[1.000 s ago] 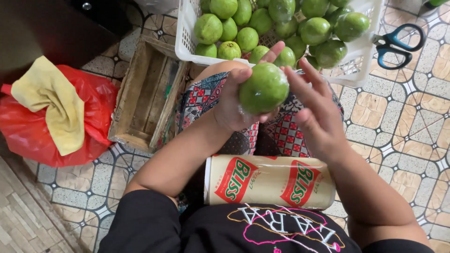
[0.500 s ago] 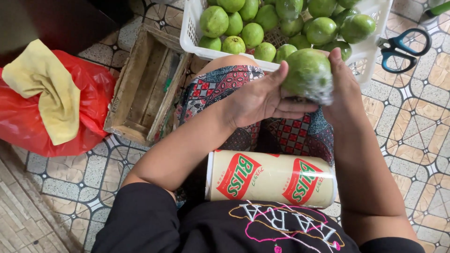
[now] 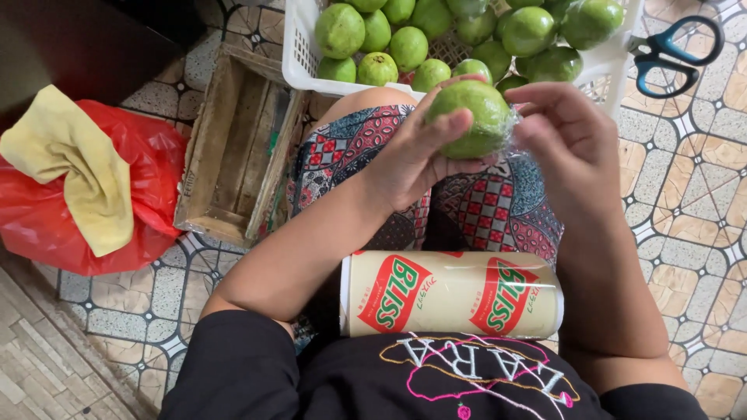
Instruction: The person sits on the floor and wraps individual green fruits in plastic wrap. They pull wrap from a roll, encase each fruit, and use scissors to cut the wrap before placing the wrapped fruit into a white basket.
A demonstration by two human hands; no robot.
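Observation:
A green guava, partly covered in clear plastic film, sits between both hands above my lap. My left hand cups it from the left with the thumb over its top. My right hand touches its right side, fingers on the film. A cream cardboard roll box with red and green print lies across my lap against my black shirt. Just beyond my knees stands a white plastic basket holding several green guavas.
An empty wooden crate sits on the tiled floor to the left. Further left lies a red plastic bag with a yellow cloth on it. Blue-handled scissors lie right of the basket.
The guava and both hands have shifted slightly toward my lap, and my right hand has moved from behind the fruit to its right side. The view has tilted a little.

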